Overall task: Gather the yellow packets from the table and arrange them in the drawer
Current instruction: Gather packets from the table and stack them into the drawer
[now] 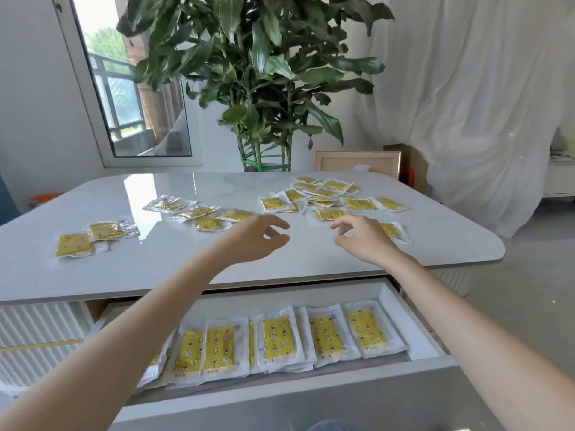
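Both grips hover over the desk [155, 262], released, fingers loosely curled, grasping nothing: left grip [258, 241] and right grip [364, 241]. Packets [323, 194] lie beyond them: a pile past the right grip, a row past the left grip, two well off to its left, one just right of the right grip. Below both forearms, the open drawer [401, 315] holds more packets

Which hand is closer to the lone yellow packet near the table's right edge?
Right. The right hand hovers just left of that packet, partly overlapping it in view; the left hand is farther left, above the table middle.
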Available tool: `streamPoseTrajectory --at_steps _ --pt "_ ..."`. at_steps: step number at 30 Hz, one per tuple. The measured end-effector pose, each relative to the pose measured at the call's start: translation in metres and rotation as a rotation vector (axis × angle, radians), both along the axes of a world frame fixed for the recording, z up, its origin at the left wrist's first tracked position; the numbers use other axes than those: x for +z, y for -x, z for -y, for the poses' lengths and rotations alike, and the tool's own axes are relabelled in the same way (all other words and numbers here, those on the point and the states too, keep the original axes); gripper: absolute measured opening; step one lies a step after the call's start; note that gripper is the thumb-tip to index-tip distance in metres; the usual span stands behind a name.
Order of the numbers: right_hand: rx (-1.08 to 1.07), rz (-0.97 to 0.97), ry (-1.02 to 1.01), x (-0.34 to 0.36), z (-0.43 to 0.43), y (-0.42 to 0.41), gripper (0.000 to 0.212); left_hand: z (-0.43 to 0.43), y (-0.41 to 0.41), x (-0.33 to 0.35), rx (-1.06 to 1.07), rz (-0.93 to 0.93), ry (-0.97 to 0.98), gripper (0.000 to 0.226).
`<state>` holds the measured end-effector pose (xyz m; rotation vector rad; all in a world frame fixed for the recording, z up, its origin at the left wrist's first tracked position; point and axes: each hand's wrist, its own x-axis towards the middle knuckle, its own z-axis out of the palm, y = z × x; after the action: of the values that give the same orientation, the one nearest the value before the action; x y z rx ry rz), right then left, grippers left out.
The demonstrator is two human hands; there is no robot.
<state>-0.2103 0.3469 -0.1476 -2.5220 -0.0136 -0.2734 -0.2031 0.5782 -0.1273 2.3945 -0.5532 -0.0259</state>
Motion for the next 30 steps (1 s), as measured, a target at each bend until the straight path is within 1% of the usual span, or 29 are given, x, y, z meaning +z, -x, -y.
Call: streamPoseTrajectory --at_steps 4,8,11,14,17,21,24,25,27,28,30 --pt "-0.154 -0.069 -0.013 -0.011 0.033 -0.029 0.035 0.029 -0.022 0.000 0.004 0.012 -0.016 0.035" --pt "-0.248 -0.148 0.142 -0.028 0.053 -0.059 0.045 0.045 -0.056 -0.016 0.038 0.033 -0.060 0.041" --pt "-0.278 -0.182 0.239 -0.039 0.065 -0.077 0.045 0.048 -0.084 -0.030 0.082 0.024 -0.126 0.045" --pt "-0.307 -0.256 0.351 -0.049 0.075 -0.092 0.047 0.049 -0.109 -0.046 0.093 0.075 -0.215 0.049" --pt "-0.335 -0.259 0.366 -0.057 0.079 -0.097 0.047 0.050 -0.130 -0.056 0.098 0.119 -0.246 0.051" --pt "-0.261 -0.170 0.377 -0.055 0.062 -0.094 0.044 0.050 -0.150 -0.062 0.127 0.206 -0.271 0.051" --pt "-0.115 -0.150 0.404 -0.049 0.039 -0.095 0.042 0.043 -0.163 -0.064 0.162 0.240 -0.267 0.050" --pt "-0.059 -0.153 0.398 -0.047 0.032 -0.097 0.043 0.040 -0.166 -0.064 0.179 0.238 -0.263 0.050" --pt "0.023 -0.197 0.323 -0.042 0.020 -0.101 0.050 0.031 -0.171 -0.063 0.220 0.235 -0.270 0.050" --pt "0.029 -0.234 0.248 -0.040 0.016 -0.104 0.059 0.025 -0.174 -0.063 0.247 0.239 -0.279 0.050" --pt "-0.027 -0.317 0.098 -0.034 0.011 -0.113 0.076 0.013 -0.178 -0.063 0.313 0.225 -0.321 0.051"
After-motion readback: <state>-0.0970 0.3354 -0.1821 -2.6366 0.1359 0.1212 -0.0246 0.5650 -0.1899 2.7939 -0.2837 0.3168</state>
